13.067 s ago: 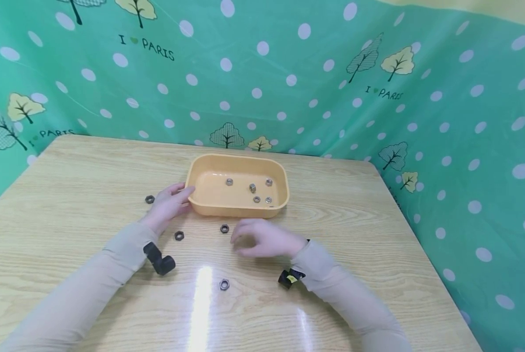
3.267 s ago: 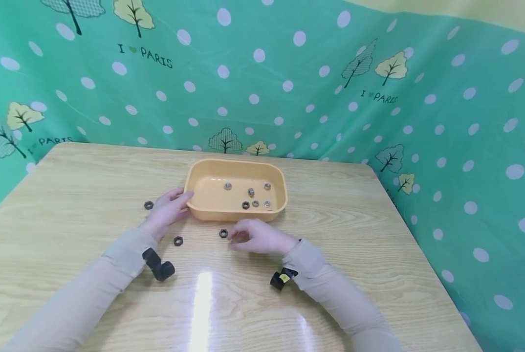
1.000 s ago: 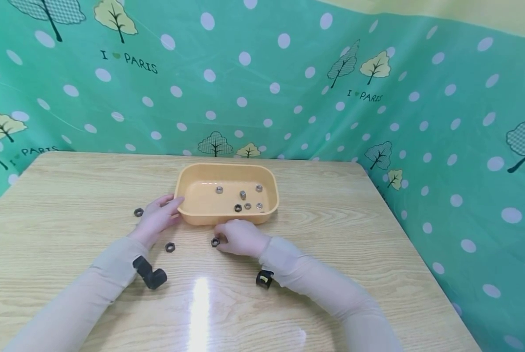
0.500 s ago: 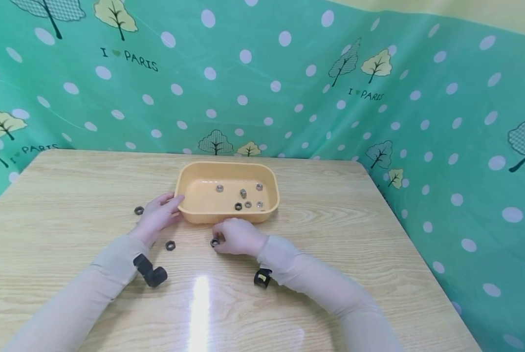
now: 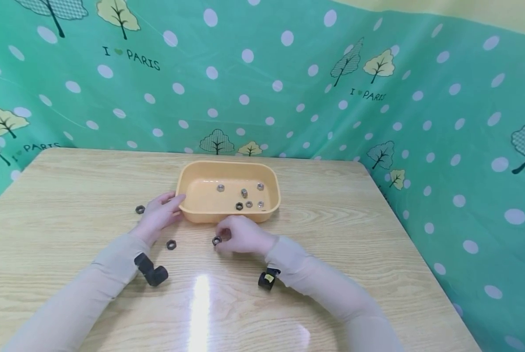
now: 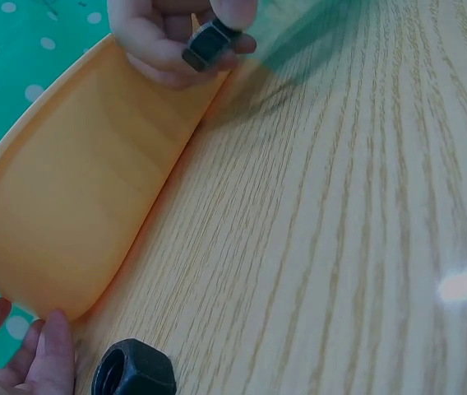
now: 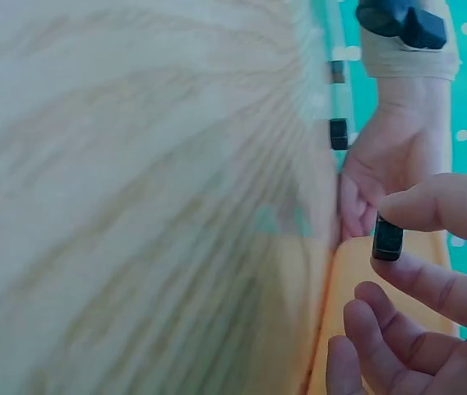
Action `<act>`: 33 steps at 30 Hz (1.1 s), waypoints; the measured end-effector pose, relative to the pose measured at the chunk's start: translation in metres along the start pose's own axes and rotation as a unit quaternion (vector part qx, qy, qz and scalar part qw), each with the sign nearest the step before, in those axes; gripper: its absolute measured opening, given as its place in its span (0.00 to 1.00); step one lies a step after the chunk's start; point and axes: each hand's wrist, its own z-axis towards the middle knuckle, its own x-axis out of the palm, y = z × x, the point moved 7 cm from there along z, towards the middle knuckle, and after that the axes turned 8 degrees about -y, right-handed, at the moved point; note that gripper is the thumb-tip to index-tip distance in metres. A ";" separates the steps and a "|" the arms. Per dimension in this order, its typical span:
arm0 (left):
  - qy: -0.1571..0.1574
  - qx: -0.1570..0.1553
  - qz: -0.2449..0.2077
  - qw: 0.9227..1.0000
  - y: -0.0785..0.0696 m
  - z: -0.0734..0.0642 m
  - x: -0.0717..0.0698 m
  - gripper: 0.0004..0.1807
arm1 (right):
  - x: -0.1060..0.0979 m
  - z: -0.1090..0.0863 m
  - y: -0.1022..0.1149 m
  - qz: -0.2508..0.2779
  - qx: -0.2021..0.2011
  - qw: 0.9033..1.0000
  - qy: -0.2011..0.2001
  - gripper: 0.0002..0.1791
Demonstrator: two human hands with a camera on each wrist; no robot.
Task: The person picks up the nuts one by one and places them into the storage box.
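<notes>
My right hand (image 5: 243, 235) pinches a dark hex nut (image 5: 216, 240) between thumb and finger, just in front of a shallow peach plastic tray (image 5: 220, 217). In the right wrist view this nut (image 7: 388, 239) stands on edge between the fingertips, the other fingers loosely bent below. The left wrist view shows it raised off the table. My left hand (image 5: 158, 215) holds the tray's left end, one fingertip over the rim and others against the outer wall. Inside the tray lie several silver nuts (image 5: 220, 187) and one dark nut (image 5: 239, 206).
Two more dark nuts lie on the wooden table (image 5: 333, 234): one nut (image 5: 140, 209) left of my left hand, another nut (image 5: 171, 245) near its wrist. A green dotted cloth (image 5: 262, 88) hangs behind and to the right of the table.
A dark nut from the front of the table has come into the tray since the first frame. My right hand has since closed on the nut before the tray; my left hand stays put.
</notes>
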 end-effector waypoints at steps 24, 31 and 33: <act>-0.005 -0.003 0.003 1.000 0.000 -0.001 0.000 0.42 | -0.025 -0.014 0.000 0.106 0.020 0.993 -0.041 0.08; -0.005 -0.004 0.001 1.000 0.000 -0.002 0.001 0.41 | -0.040 -0.015 -0.001 0.110 0.022 0.991 -0.068 0.08; -0.005 -0.004 0.001 1.000 0.000 -0.002 0.001 0.41 | -0.045 -0.014 -0.001 0.112 0.018 0.990 -0.080 0.07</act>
